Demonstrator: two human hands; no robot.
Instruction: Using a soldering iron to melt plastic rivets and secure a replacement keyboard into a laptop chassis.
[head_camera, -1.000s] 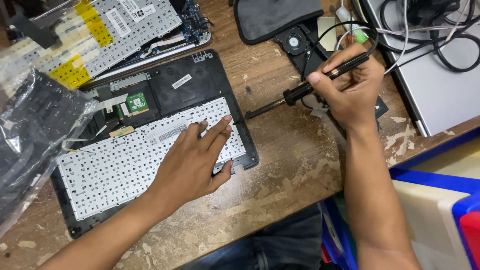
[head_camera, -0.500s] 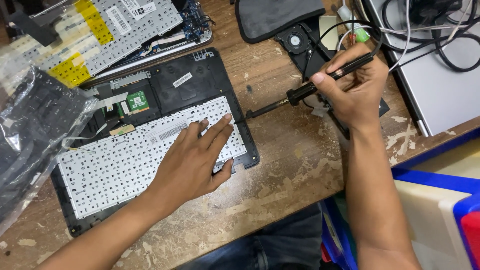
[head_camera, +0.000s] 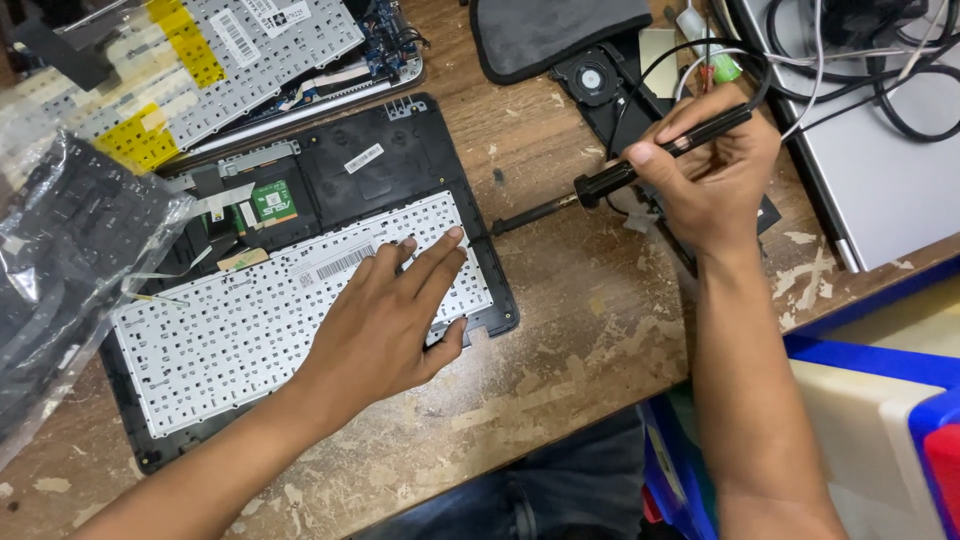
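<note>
My left hand stays spread flat on the upturned keyboard while my right hand, gripping the soldering iron, has edged its tip toward the keyboard's corner.

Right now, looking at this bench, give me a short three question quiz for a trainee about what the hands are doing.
1. True or false: the left hand lies flat on the white keyboard back.
2. The right hand holds which thing? A) a soldering iron B) a screwdriver C) a cooling fan
3. Fill in: the soldering iron points its tip toward the ____ edge of the black laptop cover as seen in the picture.

Key:
1. True; the palm and fingers press on it.
2. A; a corded soldering iron, gripped like a pen.
3. Right; the tip is near that edge, and contact cannot be told.
</note>
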